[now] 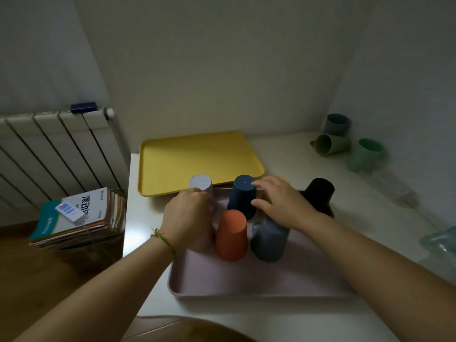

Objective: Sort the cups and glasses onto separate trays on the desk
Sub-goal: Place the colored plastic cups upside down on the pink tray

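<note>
A pink tray [246, 280] lies near me on the white desk; a yellow tray [187, 154] lies behind it. Upside down on the pink tray stand a lilac cup [201, 183], a dark blue cup [243, 191], an orange cup [232, 234], a grey cup [269, 240] and a black cup [319, 193]. My left hand [188, 215] grips the lilac cup's side. My right hand [278, 202] curls round the dark blue cup, thumb on its side, fingers at its top. Three mugs sit at the back right: blue-grey [336, 124], olive, on its side [332, 144], green [367, 154].
A radiator [56, 154] lines the left wall, with a stack of books [79, 215] below it beside the desk edge. Clear glass or plastic items [439, 240] lie blurred at the desk's right edge. Walls close in behind and to the right.
</note>
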